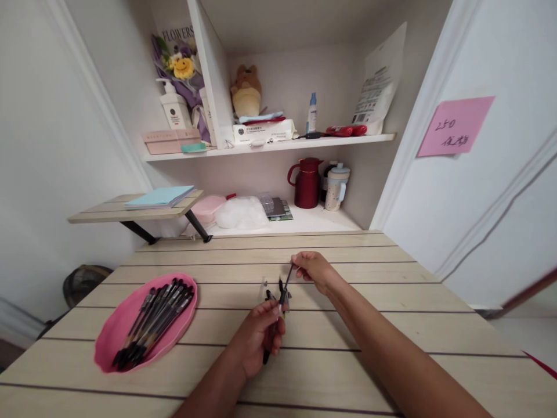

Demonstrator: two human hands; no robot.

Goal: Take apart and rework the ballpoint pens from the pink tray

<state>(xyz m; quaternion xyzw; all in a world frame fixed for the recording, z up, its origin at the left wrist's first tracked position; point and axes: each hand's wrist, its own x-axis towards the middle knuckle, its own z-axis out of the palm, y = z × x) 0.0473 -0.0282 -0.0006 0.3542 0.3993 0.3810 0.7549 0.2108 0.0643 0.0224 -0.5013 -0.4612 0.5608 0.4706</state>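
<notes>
Across the wooden tabletop, I see the pink tray of assembled black pens by its left edge. Near the middle, my left hand grips a pen barrel; my right hand pinches its refill, not yet seated.

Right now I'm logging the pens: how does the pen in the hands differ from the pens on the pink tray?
The pen in the hands is off the table, gripped by the left hand; the pens on the pink tray lie flat on the pink tray. It is single and looks partly apart, the right hand pinching a thin black piece; those look whole, bundled side by side. All look black.
</notes>
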